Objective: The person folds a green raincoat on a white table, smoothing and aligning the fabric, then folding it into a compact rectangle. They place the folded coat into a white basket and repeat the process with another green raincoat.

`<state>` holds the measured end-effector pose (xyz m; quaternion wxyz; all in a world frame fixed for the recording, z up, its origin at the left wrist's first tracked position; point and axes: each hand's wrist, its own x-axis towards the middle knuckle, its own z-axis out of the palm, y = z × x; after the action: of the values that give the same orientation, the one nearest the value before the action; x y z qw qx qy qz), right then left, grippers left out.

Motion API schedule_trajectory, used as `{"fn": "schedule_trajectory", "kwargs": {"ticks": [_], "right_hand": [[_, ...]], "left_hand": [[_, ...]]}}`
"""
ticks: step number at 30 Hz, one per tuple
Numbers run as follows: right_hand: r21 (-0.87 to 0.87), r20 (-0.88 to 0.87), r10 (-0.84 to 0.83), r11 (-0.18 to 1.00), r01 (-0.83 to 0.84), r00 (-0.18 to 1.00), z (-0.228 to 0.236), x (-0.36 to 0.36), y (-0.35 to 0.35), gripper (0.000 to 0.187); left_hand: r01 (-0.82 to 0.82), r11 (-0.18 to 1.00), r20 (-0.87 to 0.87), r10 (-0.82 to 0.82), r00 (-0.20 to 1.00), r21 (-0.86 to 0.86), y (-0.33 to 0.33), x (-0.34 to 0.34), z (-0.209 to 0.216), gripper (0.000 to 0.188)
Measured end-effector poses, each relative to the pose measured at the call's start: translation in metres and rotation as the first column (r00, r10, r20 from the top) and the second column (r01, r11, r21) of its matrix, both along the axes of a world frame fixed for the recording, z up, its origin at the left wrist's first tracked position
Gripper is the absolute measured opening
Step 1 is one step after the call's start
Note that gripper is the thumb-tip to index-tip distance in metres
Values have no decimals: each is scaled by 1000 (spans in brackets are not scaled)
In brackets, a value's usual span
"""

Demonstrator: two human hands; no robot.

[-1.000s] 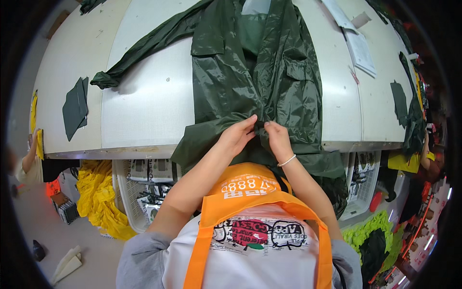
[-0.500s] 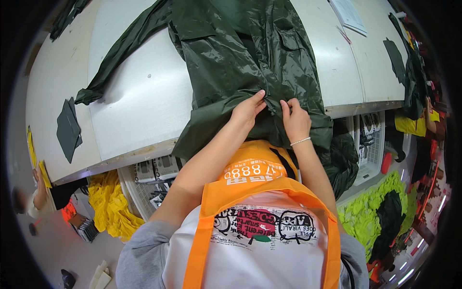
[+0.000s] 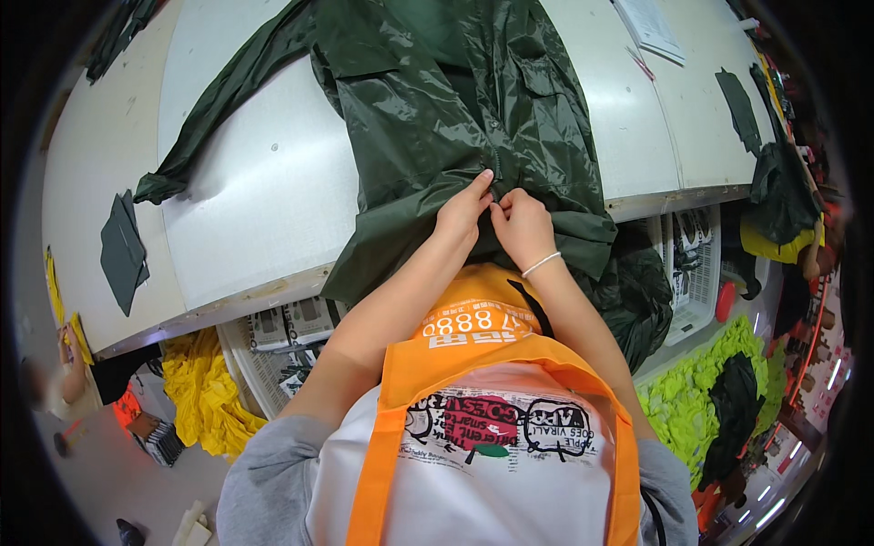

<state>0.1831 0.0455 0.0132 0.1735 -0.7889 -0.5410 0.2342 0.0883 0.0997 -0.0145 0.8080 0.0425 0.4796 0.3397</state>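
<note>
A shiny dark green rain jacket (image 3: 410, 118) lies front up on the table, one sleeve stretched to the left and its hem hanging over the near edge. Its front zipper (image 3: 498, 162) runs down between the two pocketed front panels. My left hand (image 3: 462, 214) is closed on the front edge at the zipper's lower end, thumb on top. Close beside it, my right hand (image 3: 525, 227) pinches the front edge with fingers curled in. The zipper's bottom end and slider are hidden by my fingers.
Dark green cut pieces (image 3: 123, 250) lie at the table's left; papers (image 3: 648, 29) and small scissors (image 3: 641, 64) at the far right. Under the table edge are white baskets (image 3: 699, 305), yellow cloth (image 3: 205, 387) and lime cloth (image 3: 683, 400). People work at both sides.
My right hand has moved left, from the right front panel to just beside my left hand, and its fingers have closed. The left hand has barely moved on the jacket.
</note>
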Motion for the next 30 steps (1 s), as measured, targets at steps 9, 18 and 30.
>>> {"fn": "schedule_trajectory", "kwargs": {"ticks": [9, 18, 30], "right_hand": [[-367, -664, -370, 918, 149, 650, -3, 34, -6, 16], [-412, -888, -436, 896, 166, 148, 0, 29, -13, 12], [-411, -906, -421, 859, 304, -35, 16, 3, -16, 11]], "left_hand": [[8, 996, 24, -10, 1000, 88, -4, -8, 6, 26], [23, 999, 156, -29, 987, 38, -15, -37, -5, 13], [-103, 991, 122, 92, 988, 85, -31, -31, 9, 8]]}}
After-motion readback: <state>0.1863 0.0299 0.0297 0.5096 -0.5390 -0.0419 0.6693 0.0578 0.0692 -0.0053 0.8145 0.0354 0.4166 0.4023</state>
